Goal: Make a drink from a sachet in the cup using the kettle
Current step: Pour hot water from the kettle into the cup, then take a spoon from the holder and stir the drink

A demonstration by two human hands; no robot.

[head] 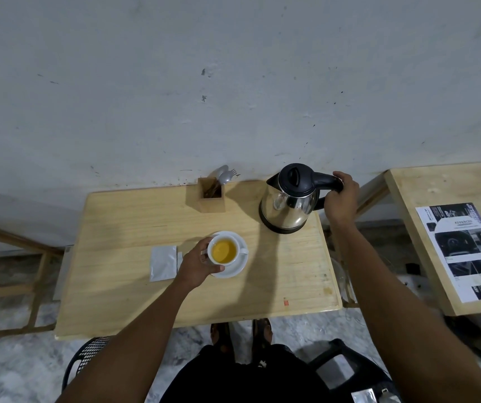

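Pale wood formed the worktop; on it the left hand curled around the cup of yellow drink on its saucer, silver sachet just beside; farther back, cutlery holder stood left of the kettle, right hand closed on its handle

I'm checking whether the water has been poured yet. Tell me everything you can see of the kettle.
The kettle has a shiny steel body with a black lid, black handle and black band round its bottom. It stands upright on the far right part of the wooden table, lid shut, spout toward the wooden holder. The right hand grips its handle. Whether a separate base sits under it cannot be told. The cup already holds yellow liquid.
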